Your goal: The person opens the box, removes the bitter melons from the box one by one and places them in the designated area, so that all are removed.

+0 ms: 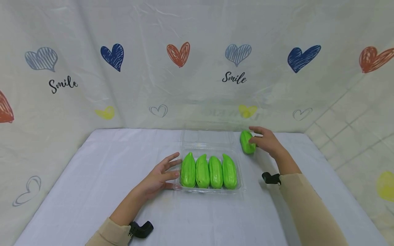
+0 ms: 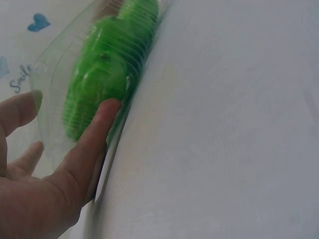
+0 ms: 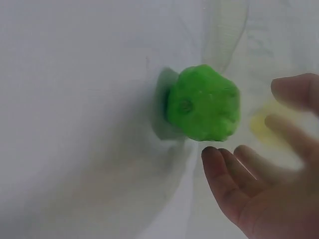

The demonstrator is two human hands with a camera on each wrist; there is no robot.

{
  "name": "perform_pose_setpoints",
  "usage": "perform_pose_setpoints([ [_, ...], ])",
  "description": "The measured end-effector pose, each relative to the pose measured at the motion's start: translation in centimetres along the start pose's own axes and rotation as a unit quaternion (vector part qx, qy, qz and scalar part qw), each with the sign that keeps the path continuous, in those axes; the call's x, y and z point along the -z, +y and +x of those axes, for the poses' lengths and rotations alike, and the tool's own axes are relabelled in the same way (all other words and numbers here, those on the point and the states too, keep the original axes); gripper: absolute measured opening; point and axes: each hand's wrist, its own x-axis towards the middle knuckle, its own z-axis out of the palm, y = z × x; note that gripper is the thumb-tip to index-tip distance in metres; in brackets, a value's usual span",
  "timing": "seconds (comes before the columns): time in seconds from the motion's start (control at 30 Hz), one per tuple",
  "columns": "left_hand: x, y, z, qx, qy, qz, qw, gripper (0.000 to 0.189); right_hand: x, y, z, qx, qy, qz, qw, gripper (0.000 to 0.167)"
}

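Observation:
A clear plastic clamshell box point(image 1: 209, 190) sits on the table with its lid point(image 1: 207, 137) folded back. Several bright green, ridged, cucumber-like vegetables point(image 1: 215, 172) lie side by side in its base. At the box's left side, my left hand point(image 1: 158, 177) has its fingers spread, the fingertips right at the wall. In the left wrist view one straight finger point(image 2: 92, 134) lies along the box. To the right of the lid, one more green vegetable point(image 1: 247, 141) lies on the cloth. My right hand point(image 1: 267, 140) reaches around its right side with parted fingers; the right wrist view shows its blunt end toward the camera.
A white cloth point(image 1: 123, 160) covers the table. Behind it hangs a pale backdrop sheet point(image 1: 197, 85) printed with hearts and "Smile". A black wrist camera point(image 1: 141, 229) is strapped on the left wrist, another black device point(image 1: 271, 178) on the right.

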Motion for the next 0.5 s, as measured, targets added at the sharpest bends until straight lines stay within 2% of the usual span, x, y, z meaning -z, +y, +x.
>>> perform_pose_setpoints([
  [0.3, 0.0, -0.1, 0.0, 0.001, -0.004, 0.001, 1.0000, 0.075, 0.7, -1.3, -1.6, 0.005, 0.027, -0.019, 0.9994, 0.066],
  [0.5, 0.0, -0.1, 0.0, 0.001, -0.005, -0.006, 1.0000, 0.076, 0.5, -2.8, -3.2, 0.035, 0.035, -0.025, 0.9985, 0.066],
])
